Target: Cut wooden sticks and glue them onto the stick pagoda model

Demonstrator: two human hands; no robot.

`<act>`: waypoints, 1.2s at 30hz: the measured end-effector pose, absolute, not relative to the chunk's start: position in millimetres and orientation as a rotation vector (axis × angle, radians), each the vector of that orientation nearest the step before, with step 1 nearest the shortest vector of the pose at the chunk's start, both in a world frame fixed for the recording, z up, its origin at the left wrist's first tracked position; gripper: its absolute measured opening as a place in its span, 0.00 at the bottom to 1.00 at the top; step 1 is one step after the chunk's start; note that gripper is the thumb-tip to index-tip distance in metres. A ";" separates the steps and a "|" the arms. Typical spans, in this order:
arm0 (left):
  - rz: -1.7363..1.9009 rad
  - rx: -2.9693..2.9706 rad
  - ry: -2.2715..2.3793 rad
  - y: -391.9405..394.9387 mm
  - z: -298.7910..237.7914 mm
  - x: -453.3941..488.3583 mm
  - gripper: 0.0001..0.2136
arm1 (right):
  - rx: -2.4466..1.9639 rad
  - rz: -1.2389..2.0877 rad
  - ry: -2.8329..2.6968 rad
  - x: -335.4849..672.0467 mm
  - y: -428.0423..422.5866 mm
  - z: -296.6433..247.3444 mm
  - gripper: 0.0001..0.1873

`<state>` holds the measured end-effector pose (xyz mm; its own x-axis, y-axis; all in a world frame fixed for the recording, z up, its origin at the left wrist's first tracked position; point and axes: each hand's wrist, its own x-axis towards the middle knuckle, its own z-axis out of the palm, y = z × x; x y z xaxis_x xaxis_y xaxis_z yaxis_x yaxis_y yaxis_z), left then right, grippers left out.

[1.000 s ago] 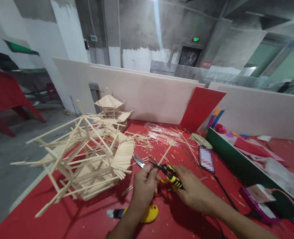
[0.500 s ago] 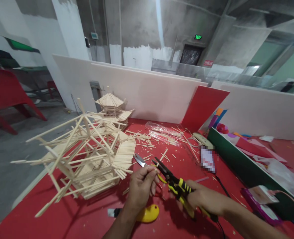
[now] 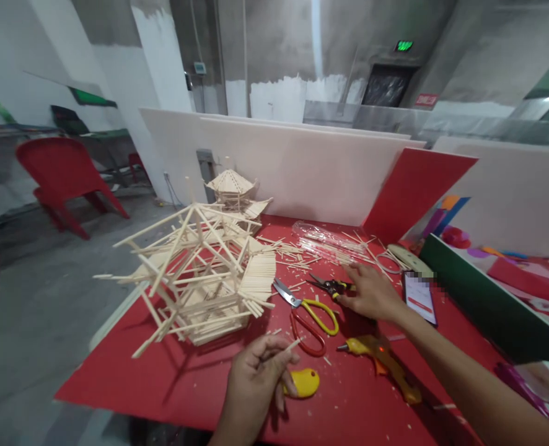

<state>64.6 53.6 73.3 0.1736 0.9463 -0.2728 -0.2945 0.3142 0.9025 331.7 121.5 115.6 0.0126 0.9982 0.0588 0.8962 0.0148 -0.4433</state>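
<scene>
Between thumb and fingertips, my left hand pinches a short thin wooden stick above the table's front part. My right hand is closed loosely around the handles of black-and-yellow pliers, which are low at the tabletop with their jaws pointing left; my palm hides the handle ends. Scissors with one red and one yellow handle lie between my hands. A yellow glue gun with a small lit light lies below my right forearm. Partly behind my left fingers is a yellow-handled cutter.
A wooden-stick pavilion frame occupies the table's left, with a finished-looking roofed one behind. Loose sticks and bagged sticks lie at the back. A phone and a green divider are on the right.
My right hand has carried the pliers away from my left hand, to the tabletop beyond the scissors. My left hand has drawn back toward me with the stick. The glue gun has come into view.
</scene>
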 end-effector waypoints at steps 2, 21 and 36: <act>0.991 0.856 1.034 47.5 77.2 51.9 0.19 | -1.811 0.468 -1.986 310.2 94.2 121.8 0.19; 0.906 0.606 0.874 53.8 97.4 -2.8 0.15 | -0.965 0.389 -1.745 160.7 33.0 108.3 0.09; 1.307 0.319 0.894 86.2 106.7 29.6 0.18 | -1.006 -0.360 -1.724 140.2 70.6 81.4 0.15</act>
